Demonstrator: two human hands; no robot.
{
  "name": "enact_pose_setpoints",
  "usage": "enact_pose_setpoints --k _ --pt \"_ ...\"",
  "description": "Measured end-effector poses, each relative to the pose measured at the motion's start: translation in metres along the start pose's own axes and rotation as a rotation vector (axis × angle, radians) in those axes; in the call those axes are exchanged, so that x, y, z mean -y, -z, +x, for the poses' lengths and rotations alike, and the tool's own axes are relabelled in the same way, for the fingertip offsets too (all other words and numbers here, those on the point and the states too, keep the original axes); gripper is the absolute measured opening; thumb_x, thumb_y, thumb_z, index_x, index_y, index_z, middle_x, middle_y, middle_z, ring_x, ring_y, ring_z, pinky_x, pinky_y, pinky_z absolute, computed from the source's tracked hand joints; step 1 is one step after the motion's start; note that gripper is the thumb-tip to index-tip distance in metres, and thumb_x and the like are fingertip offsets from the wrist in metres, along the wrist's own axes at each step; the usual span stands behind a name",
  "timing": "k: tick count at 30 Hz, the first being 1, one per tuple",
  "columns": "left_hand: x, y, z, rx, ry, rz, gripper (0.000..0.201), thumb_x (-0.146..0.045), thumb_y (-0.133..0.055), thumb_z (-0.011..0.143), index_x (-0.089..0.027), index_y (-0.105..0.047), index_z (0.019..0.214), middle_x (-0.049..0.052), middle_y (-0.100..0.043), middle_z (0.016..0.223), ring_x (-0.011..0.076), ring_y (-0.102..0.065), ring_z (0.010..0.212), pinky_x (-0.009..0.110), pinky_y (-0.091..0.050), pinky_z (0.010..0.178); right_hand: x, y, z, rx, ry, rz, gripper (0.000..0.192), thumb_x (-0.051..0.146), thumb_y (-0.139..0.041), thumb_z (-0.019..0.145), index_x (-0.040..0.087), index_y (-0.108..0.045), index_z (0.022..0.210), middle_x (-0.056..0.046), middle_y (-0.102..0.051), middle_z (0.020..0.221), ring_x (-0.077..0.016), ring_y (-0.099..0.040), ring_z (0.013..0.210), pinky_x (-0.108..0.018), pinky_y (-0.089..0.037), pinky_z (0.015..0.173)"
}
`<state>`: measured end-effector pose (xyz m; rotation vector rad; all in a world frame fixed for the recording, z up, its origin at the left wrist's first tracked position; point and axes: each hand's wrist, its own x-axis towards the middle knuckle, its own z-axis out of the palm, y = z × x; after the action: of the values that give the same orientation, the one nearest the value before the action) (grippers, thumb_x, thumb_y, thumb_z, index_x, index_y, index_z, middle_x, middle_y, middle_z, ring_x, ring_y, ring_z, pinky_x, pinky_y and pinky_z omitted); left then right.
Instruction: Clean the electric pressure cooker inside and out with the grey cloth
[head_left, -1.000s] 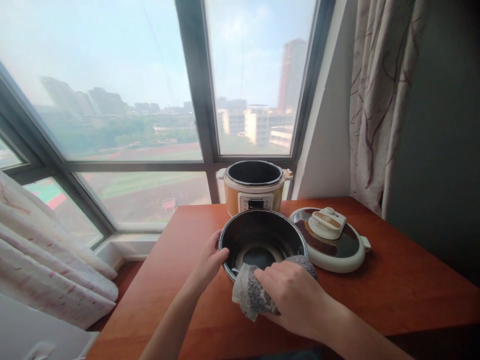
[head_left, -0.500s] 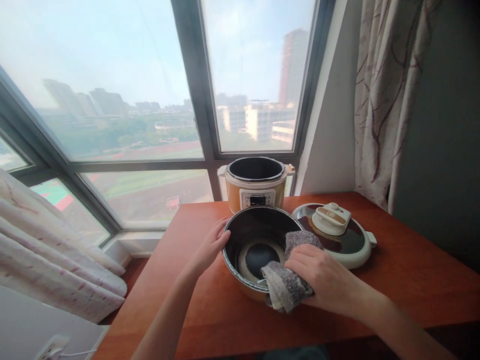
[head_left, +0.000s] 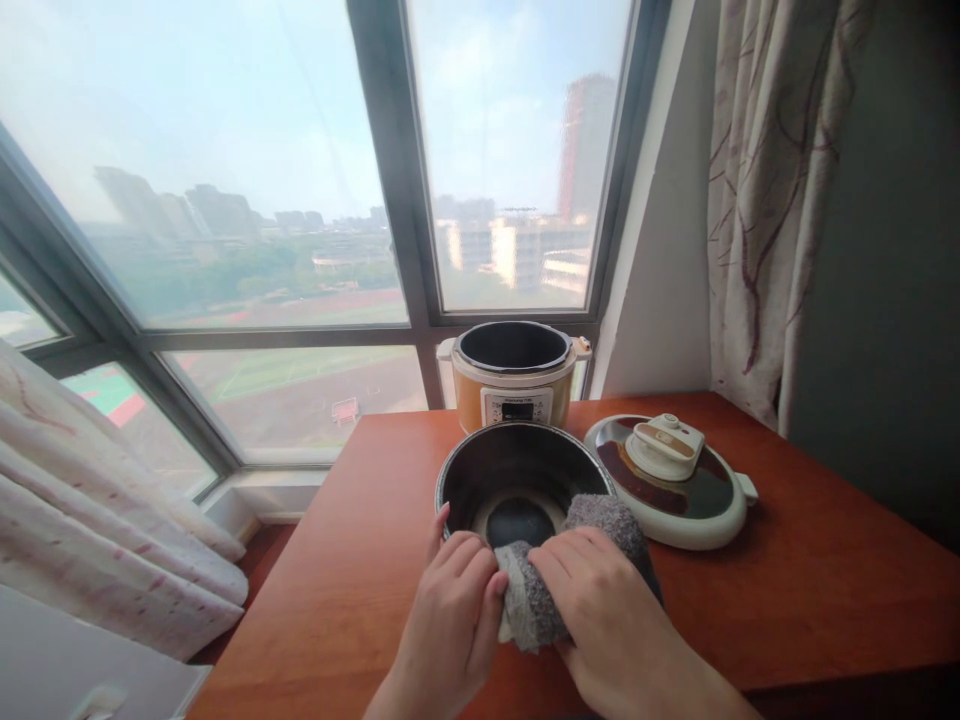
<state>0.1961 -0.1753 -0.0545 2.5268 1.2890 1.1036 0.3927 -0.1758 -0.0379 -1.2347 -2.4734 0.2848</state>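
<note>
Cooker base [head_left: 513, 375], its lid [head_left: 670, 480] — on the red-brown table [head_left: 825, 580].

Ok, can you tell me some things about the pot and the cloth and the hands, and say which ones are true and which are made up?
1. Both hands are on the grey cloth. True: the left hand and right hand meet on it at the near rim of the inner pot.
2. The lid sits on the cooker. False: it lies on the table, right of the inner pot.
3. The inner pot is full of rice. False: its dark bottom shows bare.
4. The cooker stands by the window, behind the inner pot. True.
</note>
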Motion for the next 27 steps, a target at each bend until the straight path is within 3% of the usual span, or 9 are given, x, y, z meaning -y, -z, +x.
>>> enact_pose_setpoints --k 4,8,11,15,21,27 --pt "0.004 0.002 0.005 0.009 0.046 -0.030 0.022 -0.024 -0.040 0.098 -0.021 -0.048 0.078 -0.002 -0.055 0.071 0.0166 -0.056 0.071 0.046 -0.034 0.105 -0.009 -0.002 -0.004 -0.039 0.059 0.016 0.031 0.010 -0.061 0.080 0.020 -0.062 0.109 -0.005 -0.065 0.105 -0.0250 -0.054 0.101 -0.040 -0.038 0.095" --pt "0.008 0.001 0.008 -0.047 0.102 -0.022 0.018 -0.029 -0.050 0.095 -0.021 -0.052 0.079 -0.003 -0.056 0.068 0.0154 -0.057 0.066 0.044 -0.038 0.100 -0.033 0.008 -0.006 -0.008 0.208 0.013 0.030 0.015 -0.063 0.085 0.020 -0.059 0.115 -0.006 -0.066 0.108 -0.0232 -0.055 0.102 -0.038 -0.041 0.096" --pt "0.018 0.002 0.007 -0.077 0.084 -0.025 0.023 -0.025 -0.050 0.094 -0.021 -0.050 0.071 -0.005 -0.054 0.062 0.0132 -0.055 0.061 0.040 -0.039 0.097 -0.057 0.022 -0.004 0.030 0.300 0.017 0.023 0.017 -0.065 0.085 0.020 -0.061 0.107 -0.004 -0.068 0.103 -0.0213 -0.056 0.102 -0.037 -0.042 0.098" --pt "0.036 0.010 0.006 -0.026 0.021 -0.102 0.022 -0.024 -0.046 0.095 -0.021 -0.053 0.074 -0.005 -0.055 0.062 0.0123 -0.055 0.060 0.038 -0.039 0.096 -0.076 0.040 0.002 0.047 0.328 0.023 0.017 0.018 -0.069 0.083 0.021 -0.065 0.099 -0.003 -0.069 0.104 -0.0204 -0.055 0.110 -0.036 -0.040 0.103" --pt "0.053 0.018 0.010 -0.069 -0.057 -0.096 0.026 -0.017 -0.044 0.095 -0.021 -0.050 0.070 -0.005 -0.053 0.061 0.0115 -0.053 0.060 0.036 -0.040 0.093 -0.063 0.037 0.006 0.051 0.267 -0.022 0.016 0.023 -0.073 0.079 0.021 -0.064 0.092 -0.002 -0.067 0.098 -0.0213 -0.056 0.100 -0.037 -0.041 0.098" --pt "0.021 0.015 -0.005 -0.050 -0.180 0.124 0.018 -0.006 -0.049 0.087 -0.022 -0.058 0.090 -0.003 -0.063 0.072 0.0159 -0.060 0.073 0.043 -0.032 0.107 -0.051 0.018 0.002 0.015 0.204 -0.120 0.031 0.028 -0.081 0.070 0.019 -0.061 0.092 -0.004 -0.066 0.099 -0.0249 -0.054 0.098 -0.043 -0.039 0.100"
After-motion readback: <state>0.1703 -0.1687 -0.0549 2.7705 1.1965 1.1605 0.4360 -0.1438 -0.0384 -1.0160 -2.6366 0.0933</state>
